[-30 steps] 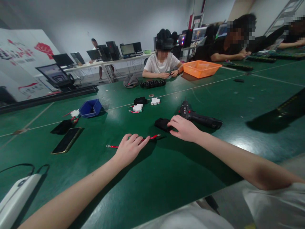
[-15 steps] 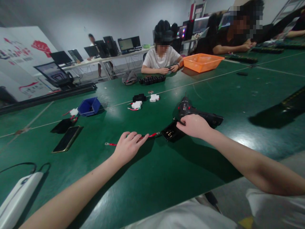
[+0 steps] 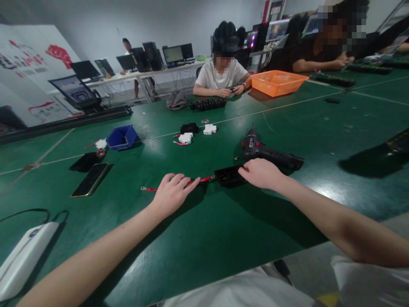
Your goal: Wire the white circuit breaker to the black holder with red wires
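Note:
A red cable (image 3: 205,179) with a metal ring lug at each end runs under the fingers of my left hand (image 3: 172,194). That hand is closed over its middle, index finger stretched along it. My right hand (image 3: 263,172) pinches the right end of a black open-topped plastic box (image 3: 226,176). The cable's right lug touches or nearly touches the box's left end; I cannot tell which. Dark shadow hides most of the box's inside. Just beyond my right hand lies a black cordless drill (image 3: 268,152), with a small screw (image 3: 236,158) to its left.
White connector blocks (image 3: 210,129) and a black block (image 3: 189,128) lie farther back. On the left are a blue bin (image 3: 121,137), a phone (image 3: 91,180) and a white device (image 3: 27,258). Across the table, a person (image 3: 222,76) sits beside an orange basket (image 3: 277,83).
My right hand has tilted the black box, so the brass parts inside, visible before, are now mostly in shadow. The left hand stays on the cable. The view has shifted slightly.

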A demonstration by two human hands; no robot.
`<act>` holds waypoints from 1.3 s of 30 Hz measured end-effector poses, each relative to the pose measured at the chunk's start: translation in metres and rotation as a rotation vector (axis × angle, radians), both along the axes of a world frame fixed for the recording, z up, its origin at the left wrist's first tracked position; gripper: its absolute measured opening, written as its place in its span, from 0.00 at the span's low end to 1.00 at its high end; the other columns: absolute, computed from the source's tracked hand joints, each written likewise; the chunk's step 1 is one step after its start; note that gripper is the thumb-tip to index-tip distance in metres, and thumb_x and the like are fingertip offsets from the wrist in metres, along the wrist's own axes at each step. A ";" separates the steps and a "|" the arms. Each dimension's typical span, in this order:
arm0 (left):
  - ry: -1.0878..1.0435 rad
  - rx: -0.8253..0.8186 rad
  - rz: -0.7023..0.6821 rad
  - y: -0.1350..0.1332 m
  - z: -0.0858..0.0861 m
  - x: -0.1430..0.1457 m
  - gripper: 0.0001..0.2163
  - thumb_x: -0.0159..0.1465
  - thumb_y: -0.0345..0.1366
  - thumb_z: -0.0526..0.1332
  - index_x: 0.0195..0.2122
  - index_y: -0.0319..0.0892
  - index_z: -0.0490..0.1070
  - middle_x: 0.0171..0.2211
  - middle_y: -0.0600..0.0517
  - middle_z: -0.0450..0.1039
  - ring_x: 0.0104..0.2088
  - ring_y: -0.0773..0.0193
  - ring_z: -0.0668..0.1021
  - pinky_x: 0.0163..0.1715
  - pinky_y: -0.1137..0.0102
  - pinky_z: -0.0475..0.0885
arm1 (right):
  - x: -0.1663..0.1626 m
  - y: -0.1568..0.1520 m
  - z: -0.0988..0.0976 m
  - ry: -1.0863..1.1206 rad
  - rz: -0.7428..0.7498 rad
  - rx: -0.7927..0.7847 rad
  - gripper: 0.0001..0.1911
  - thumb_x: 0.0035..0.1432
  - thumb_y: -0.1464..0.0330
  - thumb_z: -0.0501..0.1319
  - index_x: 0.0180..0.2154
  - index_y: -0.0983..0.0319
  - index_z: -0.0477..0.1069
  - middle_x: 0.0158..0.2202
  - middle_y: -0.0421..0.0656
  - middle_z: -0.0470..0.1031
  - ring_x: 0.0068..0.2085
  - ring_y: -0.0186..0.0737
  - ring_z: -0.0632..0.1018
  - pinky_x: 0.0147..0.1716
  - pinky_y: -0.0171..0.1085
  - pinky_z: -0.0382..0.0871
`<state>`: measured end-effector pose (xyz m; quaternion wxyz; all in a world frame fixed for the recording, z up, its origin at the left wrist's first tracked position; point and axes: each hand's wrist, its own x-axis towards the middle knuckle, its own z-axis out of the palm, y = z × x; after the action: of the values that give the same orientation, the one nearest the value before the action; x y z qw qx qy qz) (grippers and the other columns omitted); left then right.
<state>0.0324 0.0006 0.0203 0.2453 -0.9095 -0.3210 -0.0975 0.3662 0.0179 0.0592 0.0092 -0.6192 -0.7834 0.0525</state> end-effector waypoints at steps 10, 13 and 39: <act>-0.003 -0.014 -0.002 -0.001 0.000 0.000 0.23 0.69 0.29 0.57 0.65 0.49 0.67 0.45 0.47 0.79 0.47 0.55 0.76 0.44 0.59 0.67 | -0.011 -0.002 -0.006 0.126 0.045 -0.067 0.26 0.70 0.60 0.50 0.21 0.61 0.70 0.23 0.45 0.76 0.24 0.40 0.75 0.24 0.38 0.58; -0.021 -0.022 0.000 0.000 0.000 -0.001 0.23 0.69 0.29 0.57 0.65 0.49 0.67 0.46 0.47 0.79 0.48 0.55 0.76 0.45 0.58 0.68 | -0.013 -0.003 -0.009 0.198 0.088 -0.082 0.28 0.70 0.57 0.49 0.21 0.60 0.69 0.21 0.43 0.74 0.23 0.38 0.73 0.24 0.38 0.57; -0.040 -0.023 -0.011 0.001 0.001 -0.001 0.21 0.70 0.29 0.56 0.63 0.47 0.69 0.45 0.47 0.80 0.46 0.56 0.77 0.44 0.59 0.66 | 0.001 0.011 -0.019 0.453 0.045 0.106 0.34 0.74 0.54 0.41 0.22 0.60 0.69 0.23 0.43 0.74 0.28 0.40 0.75 0.32 0.38 0.61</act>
<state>0.0317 0.0012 0.0216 0.2279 -0.9118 -0.3221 -0.1133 0.3667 0.0293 0.0401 0.2159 -0.5726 -0.7767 0.1491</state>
